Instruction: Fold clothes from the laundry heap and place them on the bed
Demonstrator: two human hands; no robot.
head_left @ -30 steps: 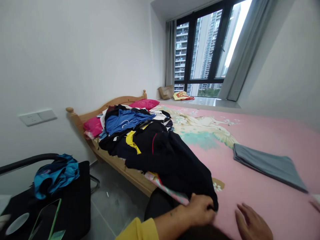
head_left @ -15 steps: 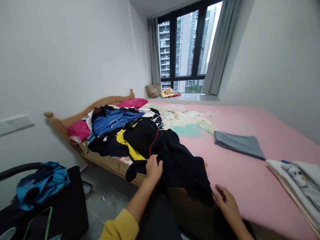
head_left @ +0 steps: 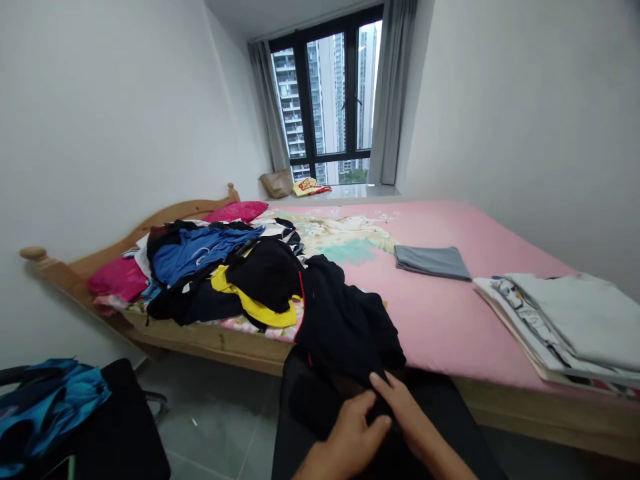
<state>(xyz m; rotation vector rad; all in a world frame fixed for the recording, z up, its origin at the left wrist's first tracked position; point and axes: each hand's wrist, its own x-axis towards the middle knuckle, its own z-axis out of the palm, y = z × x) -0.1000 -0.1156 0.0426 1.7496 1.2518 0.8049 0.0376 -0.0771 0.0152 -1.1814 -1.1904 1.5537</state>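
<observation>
A black garment [head_left: 345, 327] hangs off the near edge of the pink bed [head_left: 440, 320] onto my lap. My left hand [head_left: 350, 437] pinches a fold of this black cloth at the bottom centre, fingers closed on it. My right hand [head_left: 407, 420] lies just to its right on the same cloth, fingers stretched out and touching the fabric. Behind the garment is a heap of clothes [head_left: 220, 267] in black, blue and yellow.
A folded grey cloth [head_left: 433, 261] lies mid-bed. A stack of folded pale garments [head_left: 565, 320] sits at the right edge. Pink pillows [head_left: 117, 280] rest by the wooden headboard [head_left: 75, 273]. A black chair with blue clothing [head_left: 45, 407] stands at the lower left. Bags [head_left: 295, 185] sit on the windowsill.
The view has swung right, revealing the folded stack. The black garment has been dragged off the heap toward me, and both hands have come together on it at my lap.
</observation>
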